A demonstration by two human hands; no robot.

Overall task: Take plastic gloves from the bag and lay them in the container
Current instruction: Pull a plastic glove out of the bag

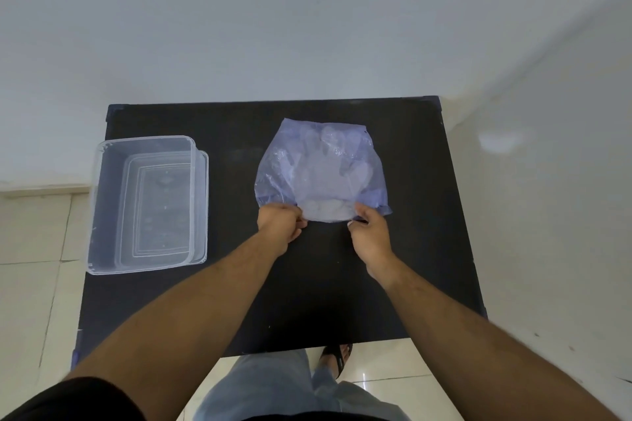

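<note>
A translucent bluish plastic bag (321,167) lies flat on the black table (239,301), right of centre, its mouth turned toward me. Pale plastic gloves (326,210) show through the film and at the mouth. My left hand (278,224) pinches the left side of the bag's near edge. My right hand (371,234) pinches the right side of that edge. A clear rectangular container (102,202) stands at the table's left edge, apart from both hands, with what looks like its clear lid under or beside it.
The table stands against a white wall, with a pale tiled floor (34,232) to the left and below. My legs and a sandalled foot (337,357) are at the table's near edge. Bare black tabletop lies between container and bag.
</note>
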